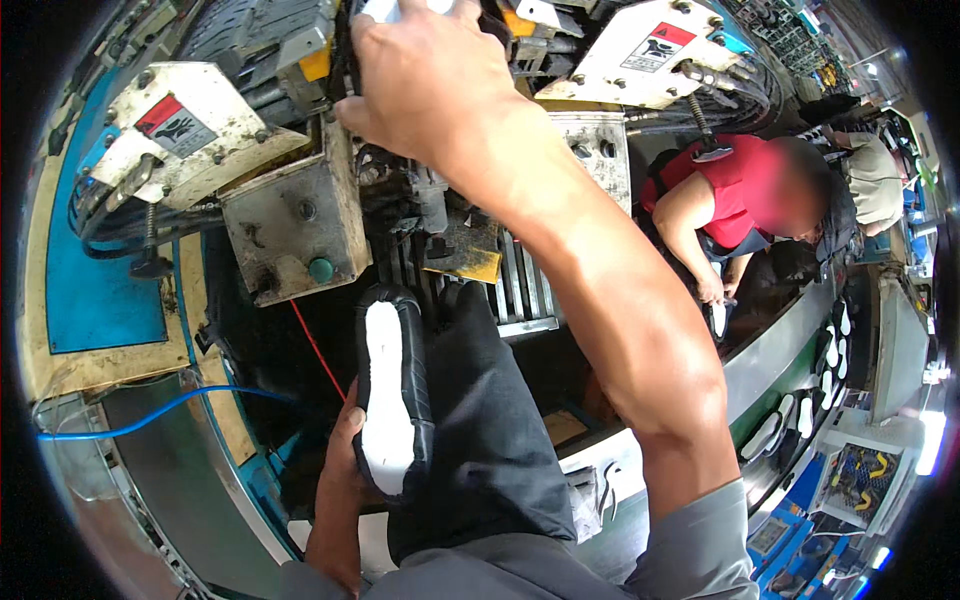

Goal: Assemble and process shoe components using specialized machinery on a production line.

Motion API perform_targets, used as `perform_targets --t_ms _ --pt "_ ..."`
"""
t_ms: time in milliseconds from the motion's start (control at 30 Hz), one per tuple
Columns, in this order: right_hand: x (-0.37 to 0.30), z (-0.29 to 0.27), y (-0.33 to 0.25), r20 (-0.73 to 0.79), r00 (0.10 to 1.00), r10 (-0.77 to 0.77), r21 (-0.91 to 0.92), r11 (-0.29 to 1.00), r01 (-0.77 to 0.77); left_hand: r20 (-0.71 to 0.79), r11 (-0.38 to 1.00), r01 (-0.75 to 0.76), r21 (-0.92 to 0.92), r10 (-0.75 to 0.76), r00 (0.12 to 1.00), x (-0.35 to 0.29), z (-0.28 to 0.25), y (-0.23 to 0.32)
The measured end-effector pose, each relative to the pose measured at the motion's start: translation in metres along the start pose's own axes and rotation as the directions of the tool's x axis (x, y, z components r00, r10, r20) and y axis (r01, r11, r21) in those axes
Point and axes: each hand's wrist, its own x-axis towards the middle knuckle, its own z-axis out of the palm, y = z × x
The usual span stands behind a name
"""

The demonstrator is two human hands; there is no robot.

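My left hand (345,440) grips a black shoe upper (418,370) at its side, low in front of my dark trousers. The shoe's white bottom (385,400) faces up toward me. My right arm stretches far forward, and my right hand (430,75) is at the machine (335,215), fingers curled round a white piece (405,10) at the top edge. Most of that piece is cut off or covered by the hand, so its kind cannot be told.
White machine guards with warning labels (180,125) (655,50) flank my reach. A green button (320,270) sits on the metal box at left. A blue hose (170,410) crosses the left side. At right, a person in red (735,190) works beside a conveyor (770,400) carrying several shoes.
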Motion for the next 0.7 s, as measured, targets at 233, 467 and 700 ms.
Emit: perform_targets --t_ms 233,467,700 --pt "0.025 -0.012 -0.003 0.268 0.961 -0.061 0.062 0.997 0.046 0.024 1.000 -0.030 0.008 0.030 0.999 0.009 0.003 0.012" --pt "-0.017 0.053 0.045 -0.018 0.999 -0.034 0.497 0.867 0.038 0.111 0.992 -0.109 0.066 0.101 0.989 -0.010 0.034 0.037" --pt "-0.307 0.035 0.001 0.666 0.743 0.071 0.705 -0.386 -0.595 0.259 0.971 -0.215 0.102 0.182 0.949 -0.031 0.043 0.007"
